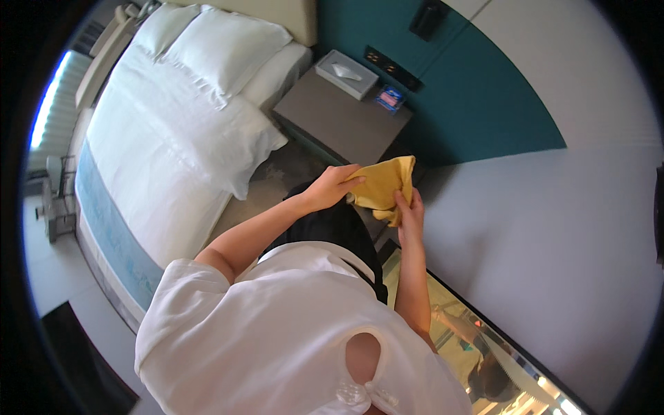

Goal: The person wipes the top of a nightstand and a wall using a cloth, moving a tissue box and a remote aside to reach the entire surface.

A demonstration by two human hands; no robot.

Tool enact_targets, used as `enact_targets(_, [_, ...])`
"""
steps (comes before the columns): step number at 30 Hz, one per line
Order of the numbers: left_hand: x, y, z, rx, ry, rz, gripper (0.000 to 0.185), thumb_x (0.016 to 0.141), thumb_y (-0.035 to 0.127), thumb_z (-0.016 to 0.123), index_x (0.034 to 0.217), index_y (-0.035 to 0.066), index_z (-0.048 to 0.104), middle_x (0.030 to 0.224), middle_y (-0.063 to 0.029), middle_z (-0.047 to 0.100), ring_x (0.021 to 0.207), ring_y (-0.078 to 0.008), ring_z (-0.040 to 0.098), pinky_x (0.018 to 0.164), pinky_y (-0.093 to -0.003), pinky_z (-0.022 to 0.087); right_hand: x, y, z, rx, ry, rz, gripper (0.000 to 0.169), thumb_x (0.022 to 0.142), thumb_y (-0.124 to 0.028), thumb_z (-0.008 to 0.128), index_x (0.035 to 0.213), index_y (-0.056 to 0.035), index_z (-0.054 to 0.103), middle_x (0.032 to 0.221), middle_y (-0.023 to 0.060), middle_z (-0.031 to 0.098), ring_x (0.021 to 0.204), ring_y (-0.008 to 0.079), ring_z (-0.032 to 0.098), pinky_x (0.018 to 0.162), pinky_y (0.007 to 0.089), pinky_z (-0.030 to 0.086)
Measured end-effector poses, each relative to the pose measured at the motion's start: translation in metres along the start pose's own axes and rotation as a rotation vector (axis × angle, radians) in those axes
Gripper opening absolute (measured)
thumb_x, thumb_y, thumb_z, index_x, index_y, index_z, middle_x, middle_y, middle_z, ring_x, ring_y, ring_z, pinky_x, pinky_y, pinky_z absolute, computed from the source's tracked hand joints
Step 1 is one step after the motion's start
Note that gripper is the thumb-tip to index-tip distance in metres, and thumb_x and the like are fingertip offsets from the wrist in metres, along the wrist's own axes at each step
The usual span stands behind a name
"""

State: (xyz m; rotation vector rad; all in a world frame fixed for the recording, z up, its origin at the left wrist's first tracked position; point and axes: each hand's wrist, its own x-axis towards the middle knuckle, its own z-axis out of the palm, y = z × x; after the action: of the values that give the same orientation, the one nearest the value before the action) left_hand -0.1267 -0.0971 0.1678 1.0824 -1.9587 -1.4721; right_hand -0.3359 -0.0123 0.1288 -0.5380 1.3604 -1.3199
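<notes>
A yellow cloth point(383, 181), partly folded, hangs between my two hands in front of my waist. My left hand point(334, 187) pinches its left edge between thumb and fingers. At its lower right side, my right hand point(410, 210) grips the cloth, with the thumb on the near face. Beyond the cloth is a nightstand point(342, 116) with a brown-grey top. A tissue box point(355, 85) with a tissue showing stands on it near the wall, and a small blue and pink packet point(390, 98) lies beside the box.
To the left is a bed with white bedding point(161, 145), pillows point(228, 49) and a blue runner point(114, 228). A framed mirror point(456, 337) stands along the pale wall point(519, 218) at the right. A socket strip point(392, 68) is on the teal wall above the nightstand.
</notes>
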Motion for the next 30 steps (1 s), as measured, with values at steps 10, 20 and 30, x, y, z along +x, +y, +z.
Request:
enact_targets(10, [-0.069,-0.029,0.014,-0.392,0.103,-0.480,0.033,0.099,0.025,0.045,0.124,0.004,0.050,0.101,-0.0052,0.061,0.092,-0.0145,0.059,0.077,-0.0310,0.051,-0.022,0.063,-0.021,-0.251,-0.041,0.008,0.032,0.096,-0.027,0.051,0.108,0.0009,0.060,0.101,0.0032,0.061,0.093,0.0109,0.051,0.084,0.0249,0.040])
enact_targets(20, [-0.073,-0.025,0.007,-1.035,0.236,-0.730,0.043,0.101,0.032,0.038,0.137,0.007,0.037,0.131,-0.0109,0.050,0.118,-0.0288,0.051,0.097,-0.0485,0.043,-0.051,0.001,0.049,-0.639,0.107,-0.465,0.031,0.095,-0.021,0.051,0.112,0.0031,0.059,0.103,0.0187,0.064,0.094,0.0313,0.062,0.082,0.0362,0.047])
enact_targets(30, [-0.091,-0.049,-0.085,-1.169,0.188,-0.704,0.038,0.101,0.030,0.038,0.130,0.006,0.045,0.123,-0.0120,0.056,0.114,-0.0281,0.055,0.094,-0.0470,0.045,-0.024,0.012,0.142,-0.770,0.126,-0.336,0.031,0.096,-0.023,0.049,0.110,0.0009,0.061,0.102,0.0198,0.064,0.094,0.0340,0.061,0.081,0.0377,0.047])
